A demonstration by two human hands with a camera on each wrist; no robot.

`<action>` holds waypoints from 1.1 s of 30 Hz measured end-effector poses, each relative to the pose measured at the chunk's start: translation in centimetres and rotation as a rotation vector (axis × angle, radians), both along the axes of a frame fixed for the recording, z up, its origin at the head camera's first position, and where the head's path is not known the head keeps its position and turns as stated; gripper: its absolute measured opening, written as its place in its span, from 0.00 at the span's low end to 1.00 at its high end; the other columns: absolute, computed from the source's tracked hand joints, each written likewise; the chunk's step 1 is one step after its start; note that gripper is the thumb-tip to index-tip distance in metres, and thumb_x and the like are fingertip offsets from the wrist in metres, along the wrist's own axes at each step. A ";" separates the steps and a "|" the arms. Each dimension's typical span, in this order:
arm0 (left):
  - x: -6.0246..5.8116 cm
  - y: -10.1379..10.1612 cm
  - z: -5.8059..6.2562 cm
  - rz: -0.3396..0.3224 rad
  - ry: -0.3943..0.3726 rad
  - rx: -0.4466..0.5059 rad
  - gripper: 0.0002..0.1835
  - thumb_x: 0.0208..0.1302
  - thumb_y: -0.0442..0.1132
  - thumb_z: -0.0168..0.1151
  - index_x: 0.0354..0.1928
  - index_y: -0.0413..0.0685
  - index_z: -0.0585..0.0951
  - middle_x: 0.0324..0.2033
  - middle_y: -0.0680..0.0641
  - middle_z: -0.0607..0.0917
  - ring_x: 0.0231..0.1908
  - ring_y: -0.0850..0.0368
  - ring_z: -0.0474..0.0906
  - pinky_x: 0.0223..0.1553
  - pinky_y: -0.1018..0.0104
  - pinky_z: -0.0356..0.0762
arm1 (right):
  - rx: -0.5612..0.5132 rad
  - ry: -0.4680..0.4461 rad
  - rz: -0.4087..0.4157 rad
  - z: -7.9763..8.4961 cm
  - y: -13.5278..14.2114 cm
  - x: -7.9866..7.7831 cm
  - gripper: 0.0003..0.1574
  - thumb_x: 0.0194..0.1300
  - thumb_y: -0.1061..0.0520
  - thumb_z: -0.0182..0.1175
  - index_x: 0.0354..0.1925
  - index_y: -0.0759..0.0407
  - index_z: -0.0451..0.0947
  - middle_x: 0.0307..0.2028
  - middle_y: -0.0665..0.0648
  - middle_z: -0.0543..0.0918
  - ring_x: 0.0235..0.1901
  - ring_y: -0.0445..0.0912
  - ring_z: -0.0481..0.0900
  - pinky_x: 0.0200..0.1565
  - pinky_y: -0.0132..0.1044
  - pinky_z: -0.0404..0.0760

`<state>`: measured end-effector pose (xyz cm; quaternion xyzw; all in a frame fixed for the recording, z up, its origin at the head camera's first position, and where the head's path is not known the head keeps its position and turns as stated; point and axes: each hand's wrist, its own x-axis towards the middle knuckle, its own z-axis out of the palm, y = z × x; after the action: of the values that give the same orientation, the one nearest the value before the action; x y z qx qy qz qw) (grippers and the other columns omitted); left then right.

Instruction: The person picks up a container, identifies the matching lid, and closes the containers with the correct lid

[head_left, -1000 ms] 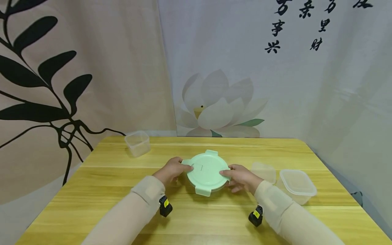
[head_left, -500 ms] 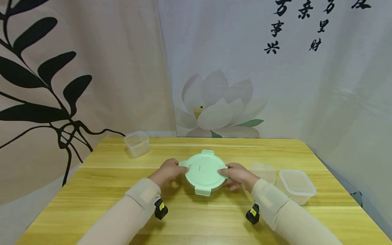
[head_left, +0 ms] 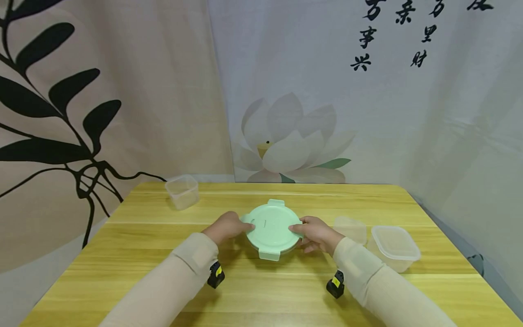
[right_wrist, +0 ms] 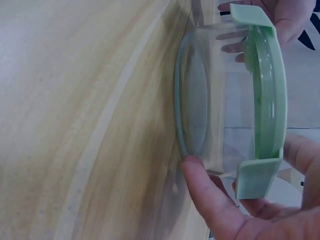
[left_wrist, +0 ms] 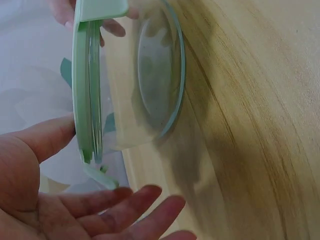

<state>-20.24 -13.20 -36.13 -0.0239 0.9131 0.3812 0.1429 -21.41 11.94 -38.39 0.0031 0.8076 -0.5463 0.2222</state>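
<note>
Cream-sleeved, the right hand (head_left: 322,234) grips a clear round bowl (right_wrist: 232,125); the left hand (head_left: 226,226), fingers extended, has its thumb against the green lid (head_left: 273,229). The bowl is upright, mid-table (head_left: 269,299), between a transparent tub (head_left: 182,192) and a lidded container (head_left: 394,247).

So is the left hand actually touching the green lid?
Touching. In the head view, the thumb of the left hand lies over the green lid; the left wrist view shows its tip meeting the lid's edge.
</note>
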 end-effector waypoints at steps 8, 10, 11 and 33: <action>-0.4 0.0 -0.4 0.027 -0.124 0.005 0.25 0.65 0.50 0.62 0.47 0.31 0.75 0.41 0.36 0.79 0.41 0.38 0.80 0.42 0.36 0.77 | 0.016 0.021 0.014 -0.1 -0.5 0.0 0.37 0.68 0.52 0.58 0.66 0.72 0.60 0.37 0.61 0.81 0.33 0.51 0.83 0.36 0.50 0.83; -0.4 0.0 -0.4 0.031 -0.128 0.007 0.25 0.65 0.50 0.62 0.47 0.31 0.75 0.43 0.35 0.79 0.41 0.39 0.80 0.42 0.36 0.78 | 0.012 0.017 0.010 -0.2 -0.5 -0.1 0.37 0.68 0.52 0.58 0.66 0.72 0.59 0.37 0.61 0.81 0.33 0.51 0.83 0.35 0.50 0.83; -0.4 0.0 -0.5 0.035 -0.129 0.009 0.25 0.65 0.50 0.62 0.46 0.31 0.75 0.43 0.35 0.79 0.41 0.39 0.80 0.42 0.36 0.78 | 0.008 0.015 0.008 -0.2 -0.5 -0.1 0.37 0.68 0.53 0.58 0.66 0.72 0.59 0.37 0.61 0.81 0.33 0.51 0.83 0.35 0.50 0.84; 0.2 -0.1 -1.3 0.067 -0.136 0.163 0.29 0.66 0.50 0.60 0.57 0.30 0.72 0.46 0.37 0.77 0.37 0.41 0.81 0.35 0.47 0.82 | -0.026 0.012 0.015 -0.2 -0.3 0.0 0.36 0.69 0.53 0.57 0.66 0.71 0.59 0.38 0.62 0.80 0.33 0.52 0.83 0.37 0.52 0.84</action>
<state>-20.02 -13.26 -37.39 -0.0687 0.8659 0.4561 0.1933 -21.38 11.66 -38.54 -0.0090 0.8018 -0.5549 0.2216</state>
